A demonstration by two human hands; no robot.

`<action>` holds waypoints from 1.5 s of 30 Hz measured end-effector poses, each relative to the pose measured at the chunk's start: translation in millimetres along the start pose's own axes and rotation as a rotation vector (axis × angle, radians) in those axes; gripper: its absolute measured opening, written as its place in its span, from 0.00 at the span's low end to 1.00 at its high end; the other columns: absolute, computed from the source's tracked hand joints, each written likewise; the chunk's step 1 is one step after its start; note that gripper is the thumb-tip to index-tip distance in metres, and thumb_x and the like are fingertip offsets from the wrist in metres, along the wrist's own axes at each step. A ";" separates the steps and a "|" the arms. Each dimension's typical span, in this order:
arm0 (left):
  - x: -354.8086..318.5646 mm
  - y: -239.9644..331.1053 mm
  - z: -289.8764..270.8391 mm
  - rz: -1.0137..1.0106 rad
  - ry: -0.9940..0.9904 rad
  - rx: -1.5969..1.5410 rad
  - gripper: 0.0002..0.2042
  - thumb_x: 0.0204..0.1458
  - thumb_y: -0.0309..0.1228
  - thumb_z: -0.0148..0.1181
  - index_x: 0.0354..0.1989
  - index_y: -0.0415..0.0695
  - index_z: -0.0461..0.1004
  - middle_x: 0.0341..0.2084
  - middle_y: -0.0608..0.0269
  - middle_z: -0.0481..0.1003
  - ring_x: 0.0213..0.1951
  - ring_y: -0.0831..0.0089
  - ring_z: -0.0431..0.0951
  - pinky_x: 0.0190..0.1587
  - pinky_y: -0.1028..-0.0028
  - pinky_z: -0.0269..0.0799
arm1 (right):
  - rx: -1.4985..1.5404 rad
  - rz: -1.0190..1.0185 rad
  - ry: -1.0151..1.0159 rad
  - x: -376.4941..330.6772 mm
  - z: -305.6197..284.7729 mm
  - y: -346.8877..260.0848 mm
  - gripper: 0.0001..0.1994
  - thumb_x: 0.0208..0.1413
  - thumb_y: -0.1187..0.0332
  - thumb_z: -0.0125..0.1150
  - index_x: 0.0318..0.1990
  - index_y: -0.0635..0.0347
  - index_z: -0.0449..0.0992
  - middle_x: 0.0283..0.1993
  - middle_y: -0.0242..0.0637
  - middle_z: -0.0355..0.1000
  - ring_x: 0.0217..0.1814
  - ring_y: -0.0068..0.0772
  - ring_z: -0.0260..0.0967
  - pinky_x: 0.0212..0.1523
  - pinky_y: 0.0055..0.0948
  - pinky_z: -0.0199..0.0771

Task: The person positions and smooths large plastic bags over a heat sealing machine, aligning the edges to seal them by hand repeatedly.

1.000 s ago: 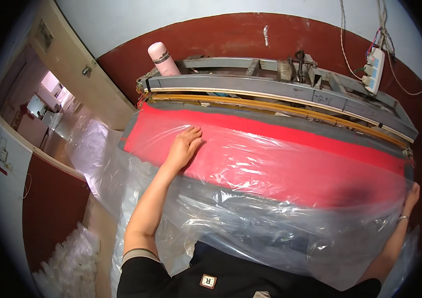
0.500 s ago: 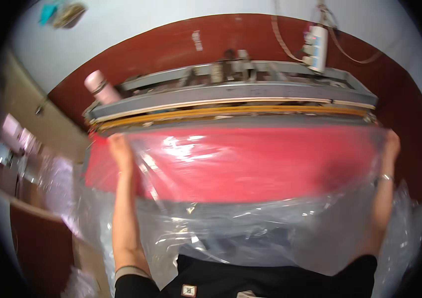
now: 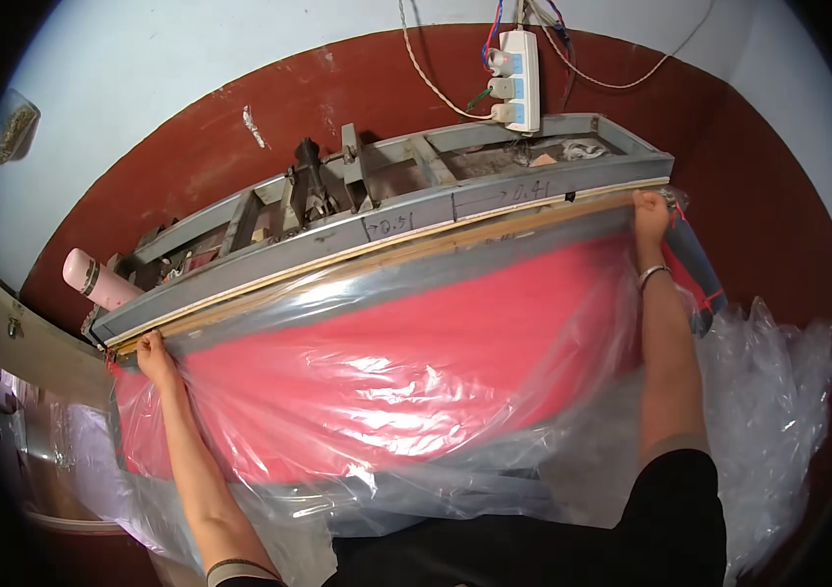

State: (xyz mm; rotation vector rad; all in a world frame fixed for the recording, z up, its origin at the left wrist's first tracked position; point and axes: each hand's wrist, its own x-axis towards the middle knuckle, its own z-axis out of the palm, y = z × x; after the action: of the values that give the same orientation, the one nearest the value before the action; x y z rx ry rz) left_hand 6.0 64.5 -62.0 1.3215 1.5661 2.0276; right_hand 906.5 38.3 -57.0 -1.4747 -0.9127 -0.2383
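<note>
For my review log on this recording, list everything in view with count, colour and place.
wall: one, red-brown below, pale above, back
door: one, pale, left
hanging item: one, brownish, upper left, kind unclear
metal frame: one, grey, in front of wall
flask: one, pink, frame's left end
power strip: one, white, above frame
plugs: three, pale, in power strip
cords: several, mixed colours, around power strip
red layer: one, red, centre
grey surface: one, grey, bordering red layer
plastic sheeting: count unclear, clear, over red layer, heaped right
bracelet: one, colour unclear, right wrist
shirt: one, black, tan cuffs, lower edge
left grip: one, bare, closed on sheeting, left
right grip: one, bare, closed on sheeting, upper right
</note>
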 end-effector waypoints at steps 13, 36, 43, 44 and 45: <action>-18.9 40.7 10.8 -0.153 0.237 0.156 0.06 0.49 0.29 0.47 0.33 0.42 0.60 0.19 0.68 0.63 0.16 0.80 0.62 0.15 0.80 0.58 | 0.009 0.192 0.161 -3.4 -6.9 -26.7 0.06 0.51 0.70 0.51 0.36 0.60 0.65 0.29 0.33 0.66 0.30 0.25 0.64 0.33 0.24 0.66; -145.0 150.6 -73.6 0.302 -0.664 0.894 0.21 0.47 0.35 0.54 0.48 0.37 0.65 0.50 0.47 0.64 0.55 0.52 0.60 0.55 0.62 0.55 | -0.100 -0.075 -1.032 -105.1 -81.5 -179.5 0.06 0.38 0.74 0.60 0.17 0.63 0.69 0.14 0.26 0.60 0.19 0.15 0.54 0.19 0.20 0.52; -224.0 199.0 -5.4 0.351 -0.925 0.880 0.31 0.48 0.45 0.52 0.57 0.41 0.56 0.58 0.50 0.53 0.60 0.51 0.49 0.58 0.53 0.44 | -0.187 0.105 -0.730 -53.5 -190.0 -63.1 0.09 0.46 0.72 0.58 0.18 0.59 0.66 0.14 0.20 0.53 0.17 0.11 0.46 0.16 0.18 0.44; -221.9 199.5 -0.1 0.371 -0.908 0.867 0.31 0.47 0.47 0.53 0.56 0.40 0.58 0.57 0.48 0.54 0.59 0.50 0.51 0.57 0.55 0.47 | -0.197 0.105 -0.728 -50.3 -196.5 -55.9 0.09 0.47 0.72 0.58 0.19 0.60 0.66 0.15 0.20 0.54 0.18 0.12 0.48 0.17 0.18 0.47; -217.9 198.8 2.9 0.387 -0.903 0.835 0.31 0.47 0.47 0.53 0.56 0.40 0.58 0.57 0.48 0.54 0.59 0.50 0.51 0.57 0.55 0.47 | -0.204 0.103 -0.726 -47.5 -201.1 -50.6 0.09 0.47 0.72 0.57 0.19 0.61 0.66 0.15 0.20 0.54 0.19 0.13 0.49 0.19 0.18 0.50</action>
State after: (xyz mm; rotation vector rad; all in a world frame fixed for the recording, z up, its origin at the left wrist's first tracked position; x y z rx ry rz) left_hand 190.4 -156.4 2.9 2.4833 1.7473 0.5554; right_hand 918.2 -170.6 -18.5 -1.8298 -1.4094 0.3157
